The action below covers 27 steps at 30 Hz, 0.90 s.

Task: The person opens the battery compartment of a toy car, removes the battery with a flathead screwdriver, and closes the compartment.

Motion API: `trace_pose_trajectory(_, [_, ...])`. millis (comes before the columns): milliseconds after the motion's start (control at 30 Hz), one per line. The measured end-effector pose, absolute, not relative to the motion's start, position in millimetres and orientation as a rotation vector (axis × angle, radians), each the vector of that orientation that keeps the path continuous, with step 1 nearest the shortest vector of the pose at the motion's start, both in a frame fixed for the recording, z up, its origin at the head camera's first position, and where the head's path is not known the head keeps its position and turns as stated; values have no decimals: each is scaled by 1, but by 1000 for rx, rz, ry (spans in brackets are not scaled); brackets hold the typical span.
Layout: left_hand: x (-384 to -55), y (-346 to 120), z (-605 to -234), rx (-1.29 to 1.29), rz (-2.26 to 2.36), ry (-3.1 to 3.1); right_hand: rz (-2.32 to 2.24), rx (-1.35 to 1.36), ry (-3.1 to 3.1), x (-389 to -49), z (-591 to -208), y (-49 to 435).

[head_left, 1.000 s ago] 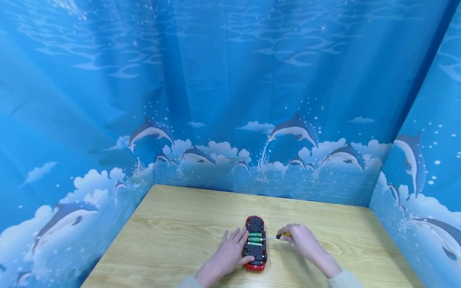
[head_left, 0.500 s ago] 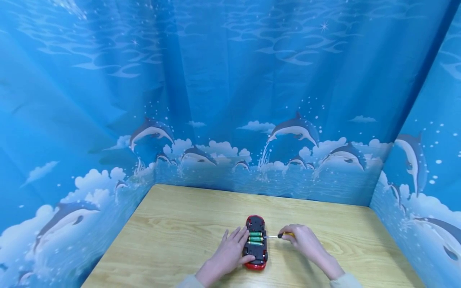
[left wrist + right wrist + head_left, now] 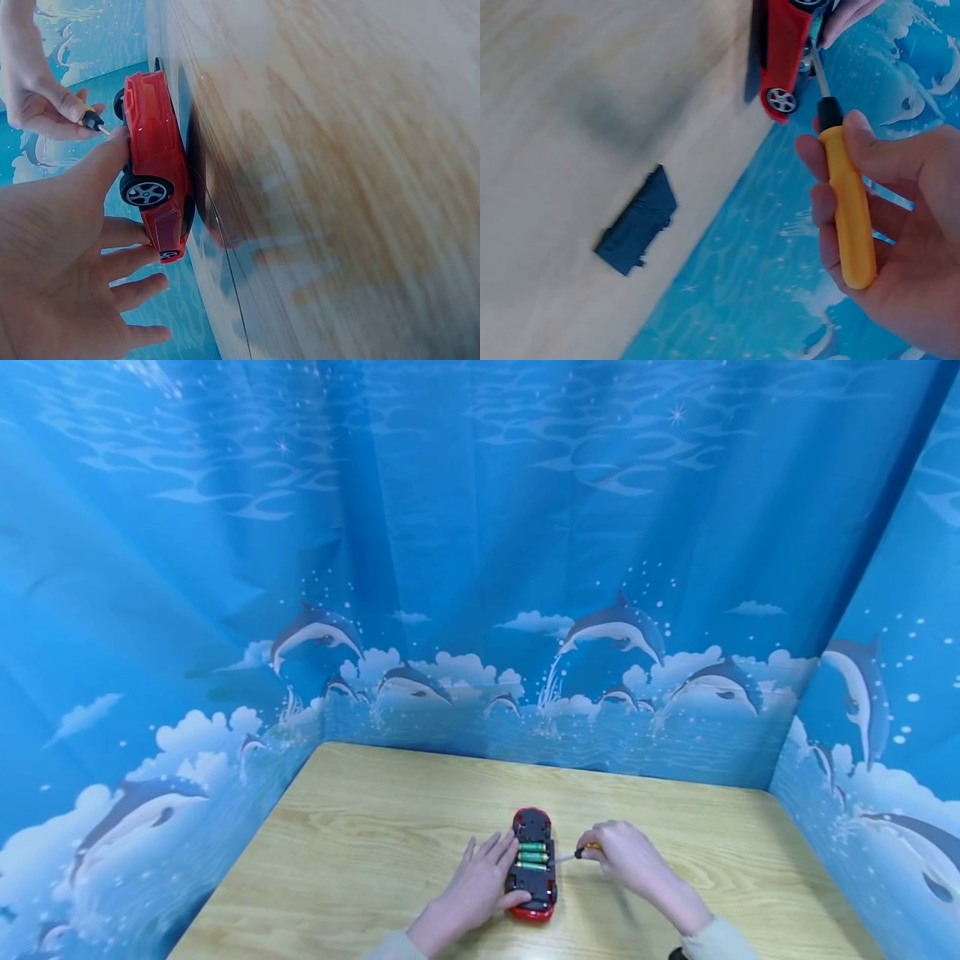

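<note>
A red toy car (image 3: 531,887) lies upside down on the table, its black underside facing up. Several green batteries (image 3: 532,857) sit side by side in its uncovered compartment. My left hand (image 3: 474,887) rests against the car's left side, fingers extended, thumb reaching over the near end of the underside. In my right hand (image 3: 632,860) is a screwdriver with a yellow handle (image 3: 849,214) and black collar, gripped between thumb and fingers. Its metal shaft (image 3: 821,75) points left, the tip right at the compartment's right edge beside the batteries.
On the wooden table (image 3: 390,810) a dark battery cover (image 3: 637,221) lies below the right hand, seen only in the right wrist view. Blue dolphin-print curtains (image 3: 465,568) enclose the table at the back and sides.
The screwdriver tip has shifted slightly from over the batteries to the compartment's right edge, and the right hand has risen a little. The left hand and car have stayed almost still.
</note>
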<state>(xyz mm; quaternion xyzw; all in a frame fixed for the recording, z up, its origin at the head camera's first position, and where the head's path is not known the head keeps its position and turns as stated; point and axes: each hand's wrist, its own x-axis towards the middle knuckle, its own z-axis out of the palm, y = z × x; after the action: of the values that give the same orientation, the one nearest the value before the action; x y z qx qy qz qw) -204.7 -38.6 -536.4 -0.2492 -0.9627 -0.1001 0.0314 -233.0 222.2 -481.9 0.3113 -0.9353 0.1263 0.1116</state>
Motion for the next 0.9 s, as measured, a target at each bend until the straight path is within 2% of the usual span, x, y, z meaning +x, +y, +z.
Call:
trace_pose_trajectory(267, [-204, -38, -534, -767, -298, -2962, 112, 1019, -2703, -232, -462, 200])
trace_pose_trajectory(633, [-205, -39, -537, -783, -299, -2946, -235, 930, -2663, -229, -447, 164])
trace_pose_trajectory(900, [-204, -39, -533, -787, -296, -2946, -399, 902, -2566, -229, -451, 145])
